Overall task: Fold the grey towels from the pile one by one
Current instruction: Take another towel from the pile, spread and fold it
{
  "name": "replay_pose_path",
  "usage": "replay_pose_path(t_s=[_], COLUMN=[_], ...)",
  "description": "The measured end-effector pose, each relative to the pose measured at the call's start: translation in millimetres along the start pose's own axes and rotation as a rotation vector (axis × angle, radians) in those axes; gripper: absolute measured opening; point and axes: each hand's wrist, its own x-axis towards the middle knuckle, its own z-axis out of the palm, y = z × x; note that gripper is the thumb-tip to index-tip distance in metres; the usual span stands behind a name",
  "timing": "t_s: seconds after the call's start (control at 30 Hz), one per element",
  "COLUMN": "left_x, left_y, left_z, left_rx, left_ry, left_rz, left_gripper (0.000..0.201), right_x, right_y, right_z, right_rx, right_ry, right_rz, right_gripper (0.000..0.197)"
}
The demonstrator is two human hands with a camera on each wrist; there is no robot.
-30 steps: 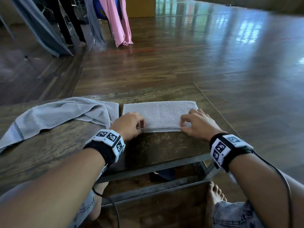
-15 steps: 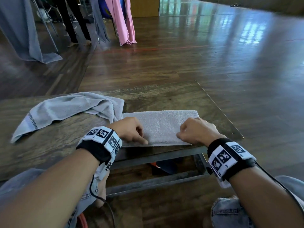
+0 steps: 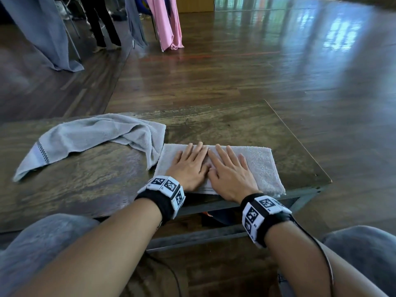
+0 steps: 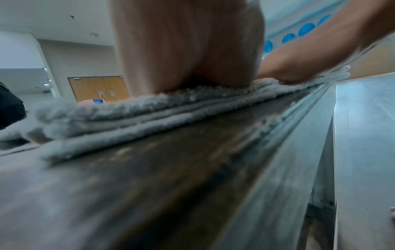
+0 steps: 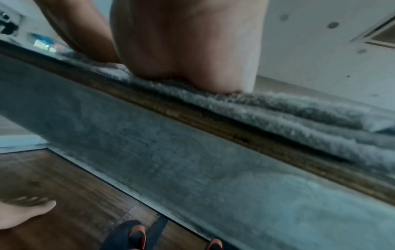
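Head view shows the left hand (image 3: 189, 166) and right hand (image 3: 230, 170) side by side, fingers straight, palms pressed flat on the folded towel (image 3: 260, 166), hiding its middle. Both wrist views are blurred; only layered pile edges (image 4: 132, 118) show. The pale grey folded towel lies along the surface's (image 3: 214, 125) near edge toward the right corner. A crumpled towel (image 3: 92, 136) touches its left end.
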Motion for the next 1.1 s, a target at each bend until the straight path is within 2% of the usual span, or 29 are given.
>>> replay_pose_path(t_s=[0.33, 0.5, 0.73, 0.87, 0.97, 1.03, 1.1], left_x=[-5.7, -10.1, -19.4, -26.7, -29.5, -30.3, -30.9], left_y=[-15.2, -24.1, -43.3, -47.4, -45.3, -42.6, -40.2], left_z=[-3.6, -5.5, -20.3, -24.6, -23.6, -20.8, -17.5], left_rx=[0.015, 0.034, 0.017, -0.021, -0.021, -0.012, -0.013], left_ry=[-0.012, -0.029, -0.184, -0.218, -0.196, -0.162, -0.131], left_rz=[-0.014, -0.069, -0.069, -0.112, -0.135, -0.149, -0.181], left_gripper=[0.068, 0.085, 0.125, 0.128, 0.130, 0.127, 0.126], right_x=[-6.2, -12.7, -19.0, -23.9, -27.1, -25.8, -23.2], right_y=[16.2, 30.3, 44.2, 57.1, 63.0, 59.6, 52.0], right_z=[-0.5, -2.4, -8.0, -15.9, -23.3, -29.2, -37.0], right_rx=[-0.011, -0.021, -0.006, 0.016, 0.035, -0.009, -0.112], right_ry=[0.021, 0.038, 0.009, -0.008, -0.049, -0.078, -0.021], right_rz=[0.105, 0.206, 0.319, 0.368, 0.396, 0.404, 0.364], right_gripper=[0.076, 0.083, 0.117, 0.126, 0.127, 0.126, 0.119])
